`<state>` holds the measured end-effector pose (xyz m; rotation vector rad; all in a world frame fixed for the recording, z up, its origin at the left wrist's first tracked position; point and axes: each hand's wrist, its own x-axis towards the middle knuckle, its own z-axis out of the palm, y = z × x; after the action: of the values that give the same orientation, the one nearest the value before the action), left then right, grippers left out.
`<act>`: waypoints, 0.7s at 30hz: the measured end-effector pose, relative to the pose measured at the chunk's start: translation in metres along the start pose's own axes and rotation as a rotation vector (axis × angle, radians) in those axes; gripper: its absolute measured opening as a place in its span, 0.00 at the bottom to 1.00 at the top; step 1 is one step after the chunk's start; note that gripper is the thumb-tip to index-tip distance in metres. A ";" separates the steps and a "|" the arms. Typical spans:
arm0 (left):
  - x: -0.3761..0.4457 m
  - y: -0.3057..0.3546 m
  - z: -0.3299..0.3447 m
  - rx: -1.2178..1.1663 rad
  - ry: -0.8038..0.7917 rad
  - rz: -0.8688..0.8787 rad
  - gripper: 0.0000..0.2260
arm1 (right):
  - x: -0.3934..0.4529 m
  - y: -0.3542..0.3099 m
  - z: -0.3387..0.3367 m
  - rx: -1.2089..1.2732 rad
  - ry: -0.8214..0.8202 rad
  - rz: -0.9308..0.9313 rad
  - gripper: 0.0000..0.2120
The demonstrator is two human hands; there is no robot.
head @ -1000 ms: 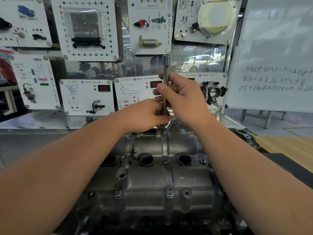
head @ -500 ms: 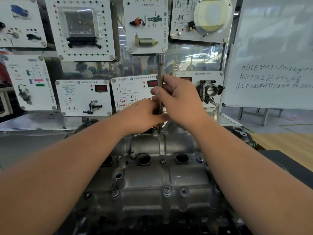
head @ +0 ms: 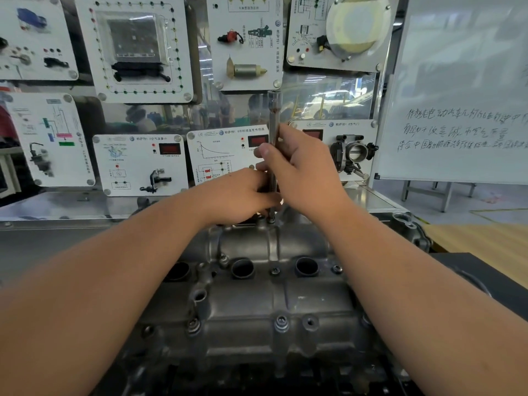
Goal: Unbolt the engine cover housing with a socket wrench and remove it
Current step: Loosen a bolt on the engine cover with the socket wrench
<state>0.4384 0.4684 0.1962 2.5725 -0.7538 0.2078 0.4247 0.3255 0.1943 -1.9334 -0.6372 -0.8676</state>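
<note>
A grey cast engine cover housing (head: pixel 257 304) fills the lower middle, with round plug wells and several bolts along its front and middle. A long chrome socket wrench shaft (head: pixel 274 115) stands upright on a bolt at the cover's far edge. My right hand (head: pixel 308 172) grips the shaft around its middle, thumb across the front. My left hand (head: pixel 243 195) grips the shaft lower down, just above the cover. The shaft's lower tip (head: pixel 271 220) sits on the bolt; the bolt head itself is hidden.
White training panels (head: pixel 140 164) with sensors and a throttle body (head: pixel 353 152) stand upright right behind the engine. A whiteboard (head: pixel 463 95) with handwriting stands at the right. A wooden tabletop (head: pixel 485 238) lies to the right of the engine.
Both hands keep their hold on the upright wrench shaft. The view has tilted slightly, so the shaft and panels sit a little left of before.
</note>
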 end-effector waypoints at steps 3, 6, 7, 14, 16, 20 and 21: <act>0.000 -0.002 -0.001 -0.052 -0.012 0.015 0.09 | 0.000 -0.001 0.002 0.008 -0.016 0.005 0.16; 0.000 -0.002 0.000 0.037 0.044 0.057 0.10 | -0.001 0.000 0.003 -0.003 0.006 0.010 0.21; 0.000 -0.002 0.001 0.079 0.063 0.070 0.10 | -0.001 0.000 0.003 -0.012 0.038 0.009 0.20; 0.003 -0.003 0.001 0.067 0.032 0.026 0.15 | -0.001 0.001 0.002 0.008 0.048 -0.012 0.06; 0.003 -0.005 -0.002 0.030 -0.021 0.025 0.13 | -0.002 0.002 0.002 0.033 0.022 -0.009 0.08; 0.002 -0.005 -0.001 0.026 0.016 0.070 0.10 | -0.004 0.001 0.004 0.006 0.020 0.010 0.23; 0.002 -0.004 0.000 0.057 0.040 0.087 0.10 | -0.004 0.001 0.004 -0.013 0.048 0.004 0.22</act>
<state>0.4421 0.4708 0.1955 2.5827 -0.8573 0.3110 0.4242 0.3285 0.1896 -1.9195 -0.6007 -0.9152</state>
